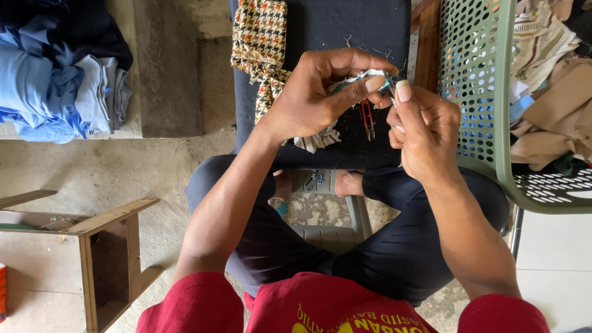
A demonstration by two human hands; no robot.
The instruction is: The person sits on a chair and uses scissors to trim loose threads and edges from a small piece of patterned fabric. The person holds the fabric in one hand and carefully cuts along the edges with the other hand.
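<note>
My left hand (320,92) pinches a small piece of pale striped fabric (317,139), held up over a dark padded stool top (345,31). My right hand (425,129) grips small red-handled thread snips (368,118), whose blades meet the fabric edge near my left thumb. The two hands touch at the fingertips. A houndstooth cloth (260,43) in brown, cream and black hangs over the stool's left side.
A green perforated plastic basket (481,92) holding folded cloths stands at the right. Blue garments (55,80) are stacked on a concrete ledge at top left. A wooden stool frame (111,259) lies at lower left. My crossed legs rest over a grey footrest (327,209).
</note>
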